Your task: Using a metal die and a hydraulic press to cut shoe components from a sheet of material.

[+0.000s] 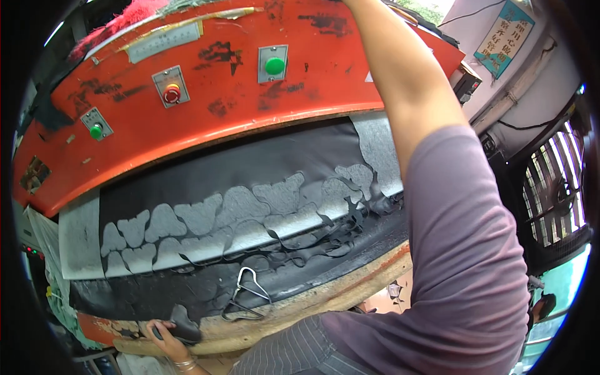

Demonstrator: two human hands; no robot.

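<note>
My left hand (165,339) is at the near edge of the bench, its fingers closed round a small stack of black leather pieces (185,326). My right arm (406,75) stretches up past the top edge of the picture, so the right hand is hidden. A metal cutting die (249,294), an outline with bent sides, lies beyond the left hand on the bench rim. On the pale machine bed (80,237) is a black leather sheet (250,156) with rows of shaped holes along its near side. Its near edge hangs in torn black strips (312,242).
A red-orange machine beam (219,69) spans the bed, carrying two green buttons (275,65) and a red stop button (171,94). A worn wooden rail (337,294) borders the near side. At the right stands a black fan (555,187); another person (542,306) is partly visible there.
</note>
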